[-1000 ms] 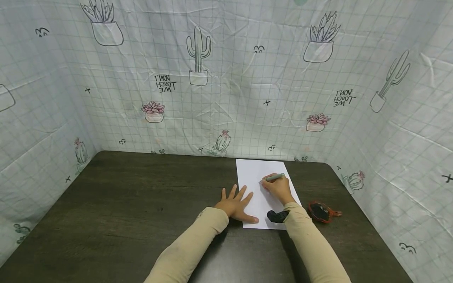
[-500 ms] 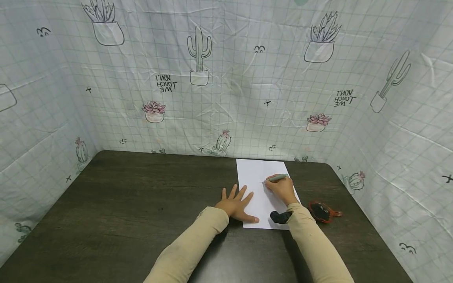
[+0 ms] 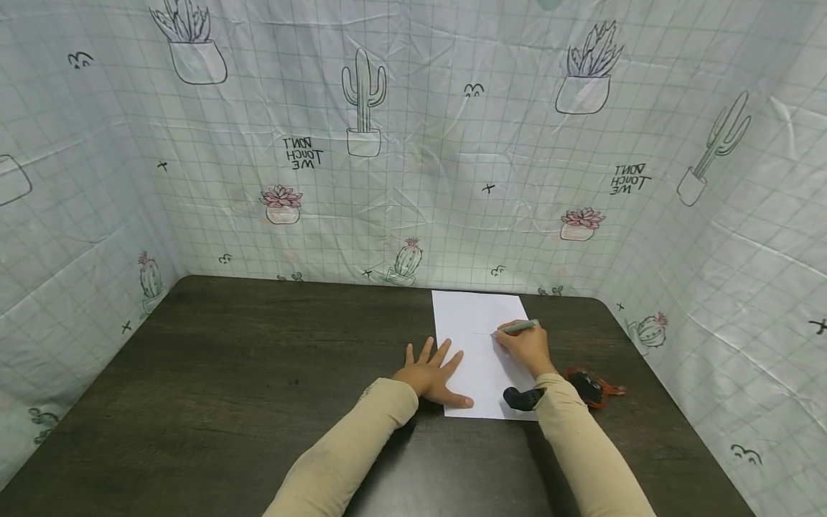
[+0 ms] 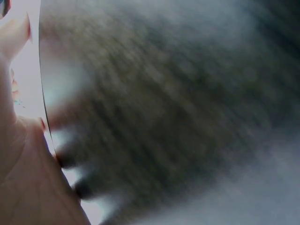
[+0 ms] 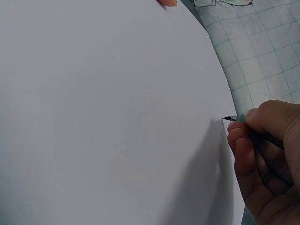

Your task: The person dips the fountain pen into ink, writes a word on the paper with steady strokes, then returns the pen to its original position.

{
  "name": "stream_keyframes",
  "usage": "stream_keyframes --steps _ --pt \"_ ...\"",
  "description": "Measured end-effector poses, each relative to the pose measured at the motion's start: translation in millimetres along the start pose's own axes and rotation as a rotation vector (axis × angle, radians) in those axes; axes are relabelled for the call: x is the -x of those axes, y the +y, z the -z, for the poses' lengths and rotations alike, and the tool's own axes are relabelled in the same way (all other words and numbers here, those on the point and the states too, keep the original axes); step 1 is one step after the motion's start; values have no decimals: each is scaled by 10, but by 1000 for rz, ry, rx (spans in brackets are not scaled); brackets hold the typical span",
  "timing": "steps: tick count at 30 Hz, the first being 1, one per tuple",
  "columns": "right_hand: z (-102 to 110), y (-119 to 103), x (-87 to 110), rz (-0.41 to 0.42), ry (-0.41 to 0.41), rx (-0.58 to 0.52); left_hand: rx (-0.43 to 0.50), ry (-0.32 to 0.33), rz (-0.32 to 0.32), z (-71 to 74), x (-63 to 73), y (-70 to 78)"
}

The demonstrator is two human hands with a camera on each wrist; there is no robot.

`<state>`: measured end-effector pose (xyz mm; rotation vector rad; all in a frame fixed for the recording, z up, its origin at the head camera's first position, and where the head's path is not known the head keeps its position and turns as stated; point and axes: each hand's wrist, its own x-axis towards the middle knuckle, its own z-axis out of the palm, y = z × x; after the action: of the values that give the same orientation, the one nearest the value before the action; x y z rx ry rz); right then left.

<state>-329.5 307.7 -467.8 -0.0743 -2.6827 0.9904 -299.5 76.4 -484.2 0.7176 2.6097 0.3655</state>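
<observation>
Pen (image 3: 519, 326) is in my R hand (image 3: 528, 352), grip clamped on it, thumb + fingertips pinching nr the writing end; it's tilted over the R half of the white sheet (image 3: 472, 309), tip on the paper at the R end of a faint line (image 3: 481, 333). Sheet lies flat on the dark surface (image 3: 258, 359), far edge nr the back cloth. L hand (image 3: 431, 377) is flat across the sheet's L edge, grip apart, fingers straight + spread, thumb on paper, little finger off it. Black wrist device (image 3: 522, 398) on my R wrist, tan sleeves (image 3: 342, 459) both arms. Orange-red thing (image 3: 591, 388) w/ dark middle sits just R of my R forearm, partly hidden; can't tell what. Cloth (image 3: 433, 129) behind + both sides: white grid, cactus prints.
</observation>
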Motion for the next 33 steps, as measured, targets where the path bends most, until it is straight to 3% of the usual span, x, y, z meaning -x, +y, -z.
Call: stream_keyframes --steps 5,15,22,29,33 --pt "49 46 22 -36 4 1 1 -9 -4 19 33 9" --pt "109 111 47 -47 20 -2 5 -1 -22 206 326 144" --pt "63 96 33 -59 36 -54 11 -20 -6 186 275 120" --pt "-10 19 -22 -86 56 -83 -9 -16 -11 27 44 6" --pt "-34 -18 -55 -102 58 -100 0 -9 -16 -6 -3 -7"
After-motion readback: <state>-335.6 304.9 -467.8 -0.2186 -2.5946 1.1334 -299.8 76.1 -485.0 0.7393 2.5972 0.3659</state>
